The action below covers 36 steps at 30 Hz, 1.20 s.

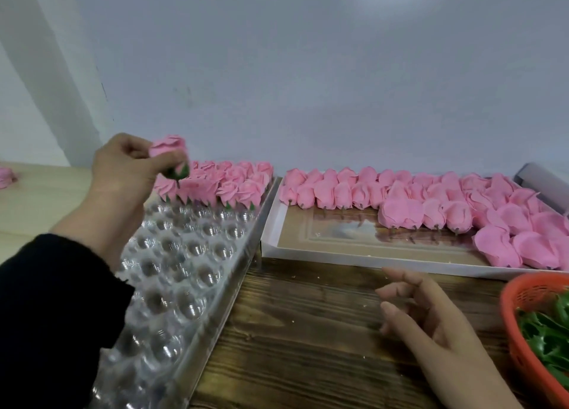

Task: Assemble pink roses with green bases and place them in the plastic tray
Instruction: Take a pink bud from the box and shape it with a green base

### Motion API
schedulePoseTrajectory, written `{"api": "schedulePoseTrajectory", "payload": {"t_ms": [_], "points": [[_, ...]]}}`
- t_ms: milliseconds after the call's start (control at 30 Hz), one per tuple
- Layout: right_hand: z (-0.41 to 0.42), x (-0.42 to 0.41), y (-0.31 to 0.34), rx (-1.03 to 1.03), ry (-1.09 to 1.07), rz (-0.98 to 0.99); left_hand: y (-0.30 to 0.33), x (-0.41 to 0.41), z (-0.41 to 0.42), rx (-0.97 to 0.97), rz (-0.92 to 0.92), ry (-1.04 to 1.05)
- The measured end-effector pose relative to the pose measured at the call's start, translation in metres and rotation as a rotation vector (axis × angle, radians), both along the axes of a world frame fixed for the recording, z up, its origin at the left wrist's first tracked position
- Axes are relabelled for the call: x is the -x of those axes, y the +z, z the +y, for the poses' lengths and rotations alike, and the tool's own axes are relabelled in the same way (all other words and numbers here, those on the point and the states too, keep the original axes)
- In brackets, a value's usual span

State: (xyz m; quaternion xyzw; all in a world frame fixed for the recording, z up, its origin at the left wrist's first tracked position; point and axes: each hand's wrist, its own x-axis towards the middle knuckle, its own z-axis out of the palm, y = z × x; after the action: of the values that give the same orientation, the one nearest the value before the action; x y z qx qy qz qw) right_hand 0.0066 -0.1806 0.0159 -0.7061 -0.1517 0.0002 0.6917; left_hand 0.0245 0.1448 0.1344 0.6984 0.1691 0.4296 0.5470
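Left hand [123,165] pinches a pink rose [168,150] with green base, held above the plastic tray [197,254] at 10 o'clock, over finished roses [221,183]. Right hand [431,319] at 4 o'clock hovers over the counter [308,331], fingers relaxed, holding nothing. Unassembled rose heads [400,199] fill a white box at 2 o'clock; orange basket [517,316] of green bases [548,334] at 4 o'clock.

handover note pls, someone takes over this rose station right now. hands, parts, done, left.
Left hand holds an assembled rose, green base on, above the clear plastic tray. Right hand open over the wooden table, holding nothing.
Done: finished roses fill the tray's far rows.
Left: seat the held rose; near cups are empty. Bare pink roses wait in the white tray; green bases in the orange basket.
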Motion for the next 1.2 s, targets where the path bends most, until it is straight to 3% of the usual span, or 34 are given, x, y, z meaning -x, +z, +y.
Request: {"api": "schedulePoseTrajectory", "payload": {"t_ms": [400, 1200], "points": [[0.003, -0.005, -0.002, 0.027, 0.060, 0.039, -0.054, -0.027, 0.089, 0.094, 0.169, 0.219], [0.004, -0.014, -0.016, 0.157, -0.027, 0.006, -0.087, -0.052, 0.105, -0.236, 0.548, 0.331]]}}
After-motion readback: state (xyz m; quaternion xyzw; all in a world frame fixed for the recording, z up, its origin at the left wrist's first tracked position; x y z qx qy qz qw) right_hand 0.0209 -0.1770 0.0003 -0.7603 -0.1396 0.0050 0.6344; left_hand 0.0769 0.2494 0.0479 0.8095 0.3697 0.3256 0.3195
